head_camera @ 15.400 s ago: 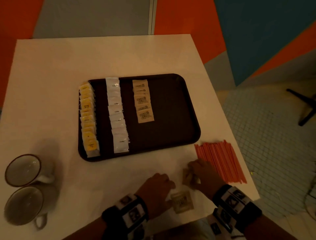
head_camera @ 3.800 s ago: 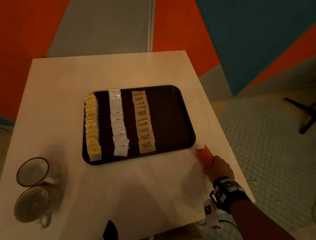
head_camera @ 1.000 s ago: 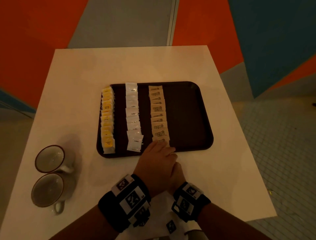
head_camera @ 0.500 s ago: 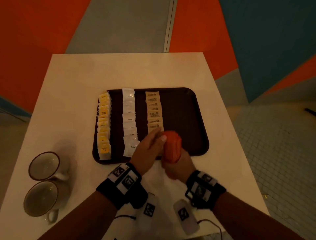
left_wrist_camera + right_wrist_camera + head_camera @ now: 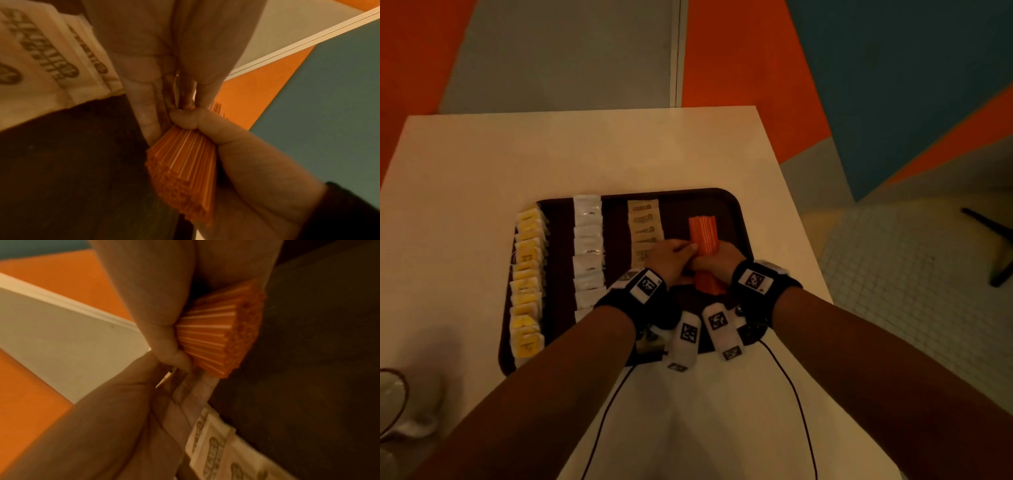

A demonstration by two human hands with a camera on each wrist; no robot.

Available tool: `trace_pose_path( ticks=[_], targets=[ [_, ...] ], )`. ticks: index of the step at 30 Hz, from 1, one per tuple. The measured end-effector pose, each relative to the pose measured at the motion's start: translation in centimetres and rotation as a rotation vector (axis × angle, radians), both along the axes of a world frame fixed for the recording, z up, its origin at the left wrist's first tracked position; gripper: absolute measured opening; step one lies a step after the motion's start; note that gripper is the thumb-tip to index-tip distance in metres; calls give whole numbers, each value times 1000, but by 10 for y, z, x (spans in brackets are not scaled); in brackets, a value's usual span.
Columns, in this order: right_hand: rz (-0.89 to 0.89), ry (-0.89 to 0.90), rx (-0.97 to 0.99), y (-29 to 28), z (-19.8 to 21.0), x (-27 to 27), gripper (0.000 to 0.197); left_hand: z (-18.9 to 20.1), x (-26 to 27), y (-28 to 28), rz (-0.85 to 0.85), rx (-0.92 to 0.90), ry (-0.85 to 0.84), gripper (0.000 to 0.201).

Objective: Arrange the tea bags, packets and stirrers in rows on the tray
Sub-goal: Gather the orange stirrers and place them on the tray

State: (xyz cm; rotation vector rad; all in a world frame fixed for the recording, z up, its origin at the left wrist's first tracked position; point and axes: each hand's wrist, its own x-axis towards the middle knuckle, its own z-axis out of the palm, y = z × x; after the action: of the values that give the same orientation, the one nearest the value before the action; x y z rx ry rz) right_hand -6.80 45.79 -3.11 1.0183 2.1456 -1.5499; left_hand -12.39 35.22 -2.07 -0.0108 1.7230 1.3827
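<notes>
Over the bare right part of the dark tray (image 5: pixel 736 219), beside the brown packets (image 5: pixel 645 219), a bundle of orange stirrers (image 5: pixel 703 236) is clasped mid-length by the curled right hand (image 5: pixel 717 262) and steadied by left hand (image 5: pixel 671 257) fingertips, and these light, stiff, smooth sticks are judged apt to slide and scatter unless held around the middle.
</notes>
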Motion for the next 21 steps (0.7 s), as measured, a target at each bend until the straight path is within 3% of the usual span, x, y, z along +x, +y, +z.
trace_pose_path(
  ticks=[11,15,21],
  targets=[
    [65,-147,360,21,-9,-18,41,-19,-15,16,-70,-114,156,17],
    [64,-47,380,27,-5,-13,44,-16,-17,18,-157,-165,182,24],
    [254,-50,490,34,8,0,32,-17,-20,13,-283,-273,335,38]
  ],
)
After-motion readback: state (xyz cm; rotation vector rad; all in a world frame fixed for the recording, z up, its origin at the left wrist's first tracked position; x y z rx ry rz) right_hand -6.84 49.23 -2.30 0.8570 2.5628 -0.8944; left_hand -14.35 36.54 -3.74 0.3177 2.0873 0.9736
